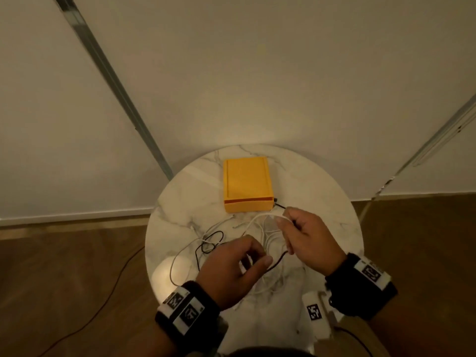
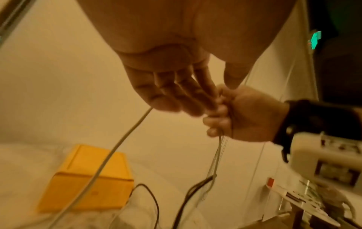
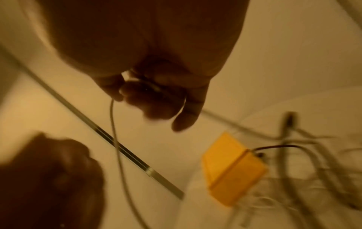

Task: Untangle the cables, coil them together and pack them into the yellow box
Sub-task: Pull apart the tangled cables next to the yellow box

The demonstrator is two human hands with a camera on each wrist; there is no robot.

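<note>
The yellow box (image 1: pixel 246 186) lies closed at the back of the round marble table (image 1: pixel 322 191). In front of it sprawl tangled white cables (image 1: pixel 247 224) and a thin black cable (image 1: pixel 211 244). My left hand (image 1: pixel 238 269) hovers over the tangle with its fingers curled; in the left wrist view a white cable (image 2: pixel 125 136) runs out from under its fingers (image 2: pixel 172 96). My right hand (image 1: pixel 305 235) is raised just right of it and grips a bunch of white strands with a black one; the right wrist view shows its fingers (image 3: pixel 156 99) curled round a white cable (image 3: pixel 114 133).
The small table stands against a white wall, with wooden floor (image 1: pixel 51 266) on both sides. A dark cord (image 1: pixel 110 287) trails over the floor at the left. A metal strip (image 1: pixel 116 88) runs up the wall. A tagged white device (image 1: pixel 318 315) sits at the table's near edge.
</note>
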